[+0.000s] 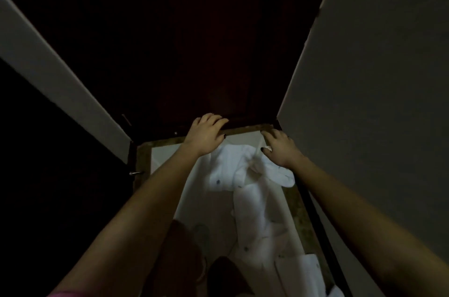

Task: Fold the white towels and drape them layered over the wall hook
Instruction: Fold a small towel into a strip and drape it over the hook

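Note:
In dim light a white towel [239, 168] with small dark prints hangs bunched between my two hands, close to a dark door [206, 54]. My left hand [206, 135] grips its upper left part with curled fingers. My right hand [279, 148] pinches the upper right part, thumb against the cloth. The towel's long tail [255, 219] trails down toward the floor. More white towel cloth [306, 272] shows at the lower right. No wall hook shows; it may be hidden behind the hands or lost in the dark.
Pale walls close in on the left [56, 78] and right [376, 78], forming a narrow passage. The floor [170, 160] is light with a brown border. A small metal doorstop [134, 173] sticks out at the left. Dark reddish cloth [182, 248] lies below.

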